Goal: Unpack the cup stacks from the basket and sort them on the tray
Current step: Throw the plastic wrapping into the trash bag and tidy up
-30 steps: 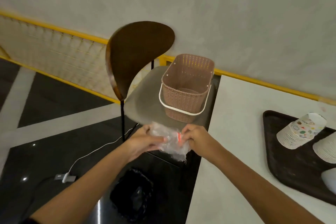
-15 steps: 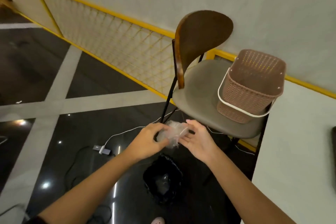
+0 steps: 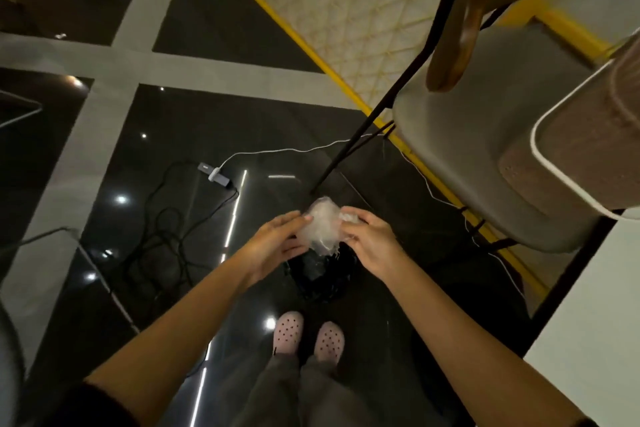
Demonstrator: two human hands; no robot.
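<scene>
A dim, softly lit scene is shown. On the glossy black floor left of the plastic wrap, ceiling lamps are mirrored as small round glare spots, and a broken line of strip-light reflection is drawn just left of the wrap toward the lower edge. 1 more spot is caught below the wrap, beside the pink shoes. The wrap is rendered pale and hazy. The black bin beneath it is almost lost in shadow. Right of the wrap, the chair and basket are smeared by motion blur. Straight lines are bowed toward the frame edges by the wide lens.
</scene>
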